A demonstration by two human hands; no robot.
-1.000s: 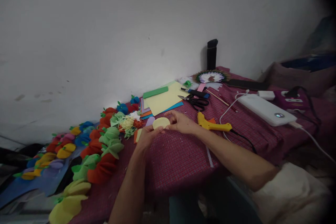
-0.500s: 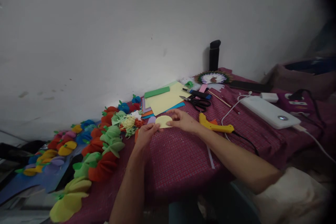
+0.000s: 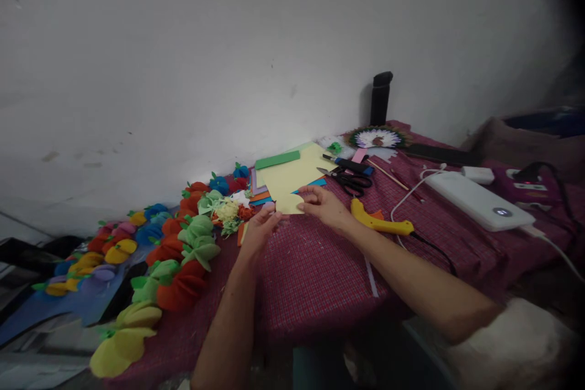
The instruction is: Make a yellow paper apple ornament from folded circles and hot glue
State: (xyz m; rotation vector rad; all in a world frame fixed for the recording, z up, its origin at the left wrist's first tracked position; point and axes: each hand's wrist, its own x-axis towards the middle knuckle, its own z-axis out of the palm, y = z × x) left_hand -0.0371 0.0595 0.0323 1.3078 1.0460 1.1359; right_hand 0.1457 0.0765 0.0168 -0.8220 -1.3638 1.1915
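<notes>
A small pale yellow piece of paper (image 3: 288, 203) is held up between my two hands, over the near side of the paper stack. My left hand (image 3: 261, 228) pinches its left end with thumb and forefinger. At the opposite end, my right hand (image 3: 323, 207) grips it between thumb and fingertips. Just behind lie larger pale yellow sheets (image 3: 292, 175) with a green strip (image 3: 277, 159) across them. Black-handled scissors (image 3: 350, 183) and a blue-and-black utility knife (image 3: 351, 164) rest beyond my right hand.
A yellow glue gun (image 3: 379, 220) lies right of my right forearm. Its cord runs near a white power bank (image 3: 479, 201) and a purple power strip (image 3: 525, 186). Rows of colourful paper pumpkins (image 3: 185, 283) fill the left side of the red checked tablecloth (image 3: 311, 280).
The yellow paper's visible outline has changed from a rounded disc to a shape with a straighter lower edge. Both hands still hold it, and the camera view has shifted slightly.
</notes>
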